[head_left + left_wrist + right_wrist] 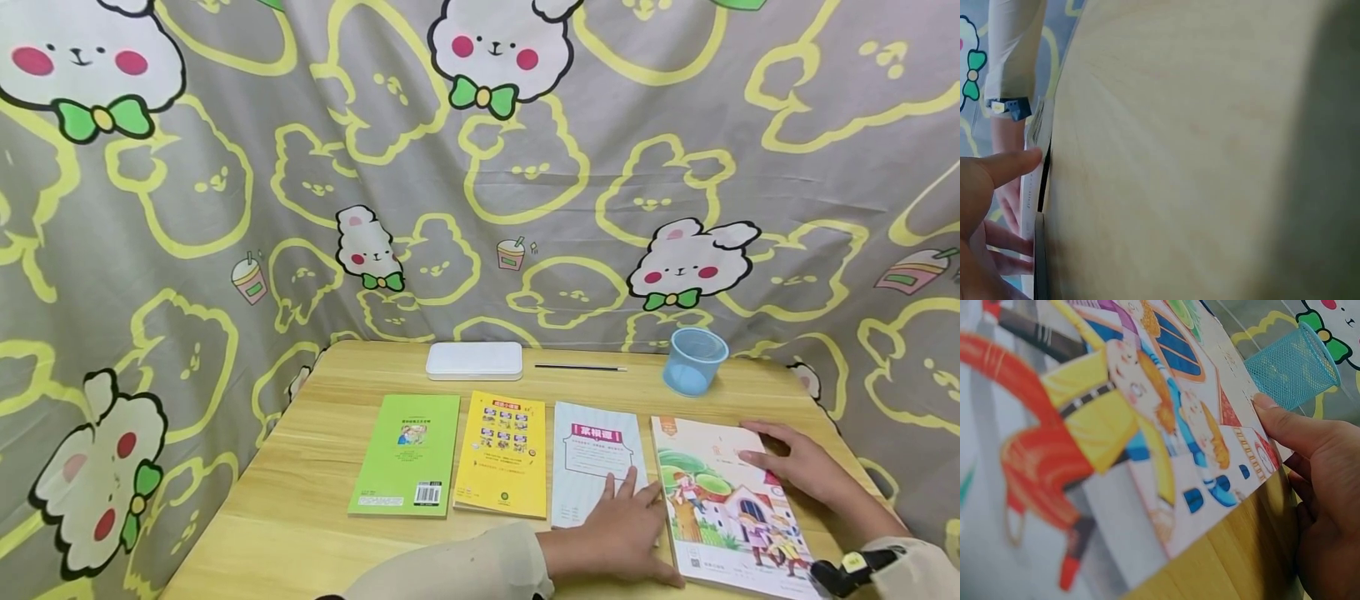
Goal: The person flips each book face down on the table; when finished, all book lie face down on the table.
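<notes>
On the right of the table lies a thick book (720, 508) with a colourful cover of children and a castle-like house. My right hand (806, 471) holds its right edge; in the right wrist view the thumb (1279, 419) lies on the cover and the other fingers curl at the edge. Against the book's left edge rests my left hand (618, 533), fingers spread over the lower part of a pale blue book (596, 454). The left wrist view shows the left thumb (1019, 165) touching the thick book's page edge (1032, 181).
Left of the pale blue book lie a yellow book (501, 467) and a green book (405, 467). Behind them are a white case (474, 360), a dark pencil (581, 367) and a blue mesh cup (693, 367). A patterned curtain (525, 183) hangs along the table's back edge.
</notes>
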Available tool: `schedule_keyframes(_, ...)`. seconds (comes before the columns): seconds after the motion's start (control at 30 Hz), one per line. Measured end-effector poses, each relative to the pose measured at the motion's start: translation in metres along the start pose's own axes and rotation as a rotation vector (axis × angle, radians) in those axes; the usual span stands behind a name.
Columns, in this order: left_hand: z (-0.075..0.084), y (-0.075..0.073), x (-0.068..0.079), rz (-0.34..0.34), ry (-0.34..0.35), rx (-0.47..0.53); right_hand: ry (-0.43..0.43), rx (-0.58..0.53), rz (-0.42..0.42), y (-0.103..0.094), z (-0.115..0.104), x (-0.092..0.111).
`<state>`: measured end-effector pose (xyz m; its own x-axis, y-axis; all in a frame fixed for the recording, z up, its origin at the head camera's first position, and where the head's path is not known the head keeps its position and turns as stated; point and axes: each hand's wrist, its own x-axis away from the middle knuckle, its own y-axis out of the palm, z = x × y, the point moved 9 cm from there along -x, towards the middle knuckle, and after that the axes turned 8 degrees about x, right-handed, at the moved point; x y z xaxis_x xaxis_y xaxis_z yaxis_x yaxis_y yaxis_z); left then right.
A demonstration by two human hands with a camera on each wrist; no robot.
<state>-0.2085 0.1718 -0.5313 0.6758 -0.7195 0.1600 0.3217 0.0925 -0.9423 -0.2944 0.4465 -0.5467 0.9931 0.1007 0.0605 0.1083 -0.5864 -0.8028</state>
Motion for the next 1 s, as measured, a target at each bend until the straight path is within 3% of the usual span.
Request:
schedule_keyframes(0.2, -0.001, -0.001, 0.000, 0.001, -0.008, 0.033, 0.004, 0.011, -0.002, 0.000, 0.002, 0.000)
schedule_keyframes(0.37, 0.001, -0.007, 0.000, 0.009, 0.013, 0.135, -0.011, 0.018, 0.004, 0.000, 0.001, 0.000)
schedule_keyframes(0.57, 0.006, -0.014, 0.002, 0.035, 0.035, 0.325, -0.005, 0.025, 0.005, 0.000, 0.002, -0.001)
schedule_keyframes(0.87, 0.015, -0.025, 0.006, 0.163, 0.073, 0.611, 0.004, 0.029, 0.001, -0.001, 0.002, -0.001)
schedule_keyframes(1.0, 0.017, -0.025, 0.006, 0.194, 0.058, 0.763, -0.002, 0.024, 0.000, -0.001, 0.000, 0.000)
